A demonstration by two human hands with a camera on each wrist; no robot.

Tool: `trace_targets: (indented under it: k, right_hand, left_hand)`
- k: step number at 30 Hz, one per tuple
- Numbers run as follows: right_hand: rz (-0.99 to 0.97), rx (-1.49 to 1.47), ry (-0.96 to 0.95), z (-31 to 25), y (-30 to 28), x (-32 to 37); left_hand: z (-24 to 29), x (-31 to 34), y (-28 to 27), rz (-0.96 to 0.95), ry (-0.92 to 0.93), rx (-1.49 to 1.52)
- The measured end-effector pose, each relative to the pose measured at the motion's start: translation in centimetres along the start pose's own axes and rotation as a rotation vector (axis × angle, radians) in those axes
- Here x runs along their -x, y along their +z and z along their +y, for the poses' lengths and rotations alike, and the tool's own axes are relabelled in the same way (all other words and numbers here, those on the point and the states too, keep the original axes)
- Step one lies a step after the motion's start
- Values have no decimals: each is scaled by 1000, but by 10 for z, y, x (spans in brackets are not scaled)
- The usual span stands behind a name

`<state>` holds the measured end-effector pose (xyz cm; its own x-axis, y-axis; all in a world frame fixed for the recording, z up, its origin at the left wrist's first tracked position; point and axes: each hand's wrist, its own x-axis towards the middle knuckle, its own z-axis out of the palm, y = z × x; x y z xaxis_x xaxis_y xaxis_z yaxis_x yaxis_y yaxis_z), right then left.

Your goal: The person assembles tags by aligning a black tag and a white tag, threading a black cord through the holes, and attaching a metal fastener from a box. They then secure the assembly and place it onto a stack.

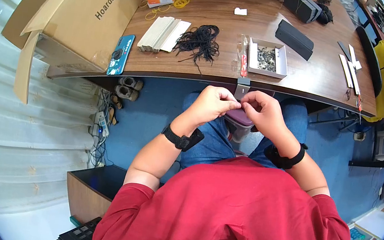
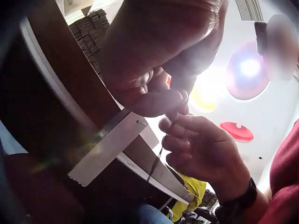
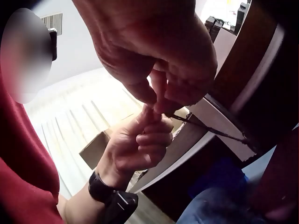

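My left hand (image 1: pixel 209 105) and right hand (image 1: pixel 266 114) meet at the fingertips just in front of the table edge. Between them they pinch a thin black cord (image 3: pixel 210 128), the end of which is hidden by the fingers. In the left wrist view the cord (image 2: pixel 156 161) trails down from the touching fingertips. Thumb and forefinger press together on each hand. Just beyond the hands, a grey and white card tag (image 1: pixel 242 89) sticks out over the table edge; a small hole shows near one end of the tag (image 2: pixel 110 148) in the left wrist view.
On the table (image 1: pixel 160 69) lie a heap of black cords (image 1: pixel 200 42), a stack of pale cards (image 1: pixel 157 35), a white box of small black pieces (image 1: pixel 281 64) and a dark card stack (image 1: pixel 294 40). A large carton (image 1: pixel 94 15) stands left. A purple-lidded container (image 1: pixel 240 117) sits between the knees.
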<state>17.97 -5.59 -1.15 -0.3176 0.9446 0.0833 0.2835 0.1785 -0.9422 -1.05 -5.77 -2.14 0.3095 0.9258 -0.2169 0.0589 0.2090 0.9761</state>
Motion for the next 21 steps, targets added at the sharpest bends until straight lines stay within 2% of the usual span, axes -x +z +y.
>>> trace_targets:
  k: [3, 6, 9, 12, 15, 16, 18, 19, 21]
  right_hand:
    - [-83, -91, -55, 2, -2, -2]
    - [-134, 106, -121, 2, -10, -3]
    - [-76, 200, -192, 3, -6, -2]
    - [6, 206, -159, 8, 0, -2]
    - [-72, -123, 164, 19, 4, -5]
    - [-49, -243, 213, 25, 6, -7]
    - [-2, -483, 307, 34, 8, -11]
    - [29, -484, 303, 36, 9, -13]
    - [93, -484, 298, 39, 9, -14]
  left_hand:
    - [-1, -2, -1, -46, 23, -3]
    - [-3, -3, -2, -90, -20, 73]
    - [-7, -5, 0, -84, -39, 42]
    - [-13, -8, 1, 12, 156, -184]
    - [-9, -3, 9, 259, 499, -767]
    - [-9, -2, 11, 346, 551, -843]
    - [-9, -4, 13, 417, 619, -888]
    - [-9, -6, 14, 454, 654, -910]
    - [-13, -10, 18, 453, 598, -664]
